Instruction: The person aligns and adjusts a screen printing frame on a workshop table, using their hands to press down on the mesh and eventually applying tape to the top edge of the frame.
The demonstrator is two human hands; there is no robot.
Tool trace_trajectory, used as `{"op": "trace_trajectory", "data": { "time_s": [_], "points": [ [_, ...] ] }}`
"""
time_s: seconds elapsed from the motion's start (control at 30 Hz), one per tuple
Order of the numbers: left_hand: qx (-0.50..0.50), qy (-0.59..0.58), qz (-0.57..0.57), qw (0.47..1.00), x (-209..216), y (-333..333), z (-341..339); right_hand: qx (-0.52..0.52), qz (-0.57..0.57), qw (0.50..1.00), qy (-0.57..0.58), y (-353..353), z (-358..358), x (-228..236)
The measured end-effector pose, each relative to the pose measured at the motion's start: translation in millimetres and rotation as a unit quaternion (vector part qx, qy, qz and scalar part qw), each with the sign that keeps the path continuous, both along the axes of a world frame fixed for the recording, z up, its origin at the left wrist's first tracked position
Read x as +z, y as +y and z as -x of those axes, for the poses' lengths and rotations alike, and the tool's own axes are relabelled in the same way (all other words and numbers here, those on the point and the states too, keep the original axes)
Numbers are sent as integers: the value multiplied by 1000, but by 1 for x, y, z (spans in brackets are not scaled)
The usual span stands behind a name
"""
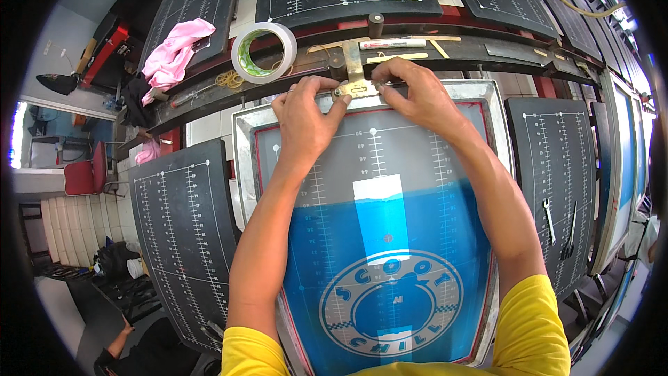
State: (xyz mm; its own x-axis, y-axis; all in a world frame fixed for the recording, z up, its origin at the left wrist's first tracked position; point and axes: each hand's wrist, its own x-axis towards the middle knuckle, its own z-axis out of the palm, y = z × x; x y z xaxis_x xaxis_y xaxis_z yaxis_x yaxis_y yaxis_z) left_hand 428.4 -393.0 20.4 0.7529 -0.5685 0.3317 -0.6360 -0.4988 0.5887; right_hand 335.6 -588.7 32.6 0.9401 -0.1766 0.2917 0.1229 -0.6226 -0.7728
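A screen printing frame (504, 125) with a metal rim lies in front of me, its mesh (445, 223) blue below and grey above, with a round lettered design (328, 306) near me. At its far edge sits a brass-coloured metal bracket (358, 89). My left hand (306, 117) is closed at the bracket's left end, thumb and forefinger around a small bolt (338, 92). My right hand (422, 97) pinches the right end with thumb and fingers; its fingertips partly hide what is between them. Through the mesh show a white strip (379, 212) and ruled scales.
Black ruled boards (182, 226) flank the frame; the right one (557, 160) carries a wrench (549, 221). Along the dark rail lie a tape roll (240, 56), a marker (393, 43) and thin sticks. Pink cloth (174, 52) hangs at far left. Another person's arm (120, 341) shows lower left.
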Motion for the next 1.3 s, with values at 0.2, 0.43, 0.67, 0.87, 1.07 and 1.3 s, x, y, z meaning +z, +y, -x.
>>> {"op": "trace_trajectory", "data": {
  "time_s": [0.2, 0.43, 0.67, 0.87, 1.07, 1.3],
  "points": [
    [-5, 13, 16, 1000, -5, 0, -1, -1, 4, 1000, 21, -2, 0, -5],
    [5, 12, 5, 1000, -1, -2, 1, 6, 38, 999, -28, -4, -1, -12],
    [3, 15, -5, 1000, 0, -2, 1, 7, 44, 998, -36, -1, 1, -8],
    [4, 14, -10, 1000, 0, -1, 0, -21, 50, 998, 13, 3, 2, -5],
    [-2, 6, -2, 1000, 1, -1, 0, -18, 66, 998, -12, 1, 0, -14],
    [2, 4, -7, 1000, -1, -2, 0, -56, 46, 997, 8, 8, 0, -11]
  ]
}}
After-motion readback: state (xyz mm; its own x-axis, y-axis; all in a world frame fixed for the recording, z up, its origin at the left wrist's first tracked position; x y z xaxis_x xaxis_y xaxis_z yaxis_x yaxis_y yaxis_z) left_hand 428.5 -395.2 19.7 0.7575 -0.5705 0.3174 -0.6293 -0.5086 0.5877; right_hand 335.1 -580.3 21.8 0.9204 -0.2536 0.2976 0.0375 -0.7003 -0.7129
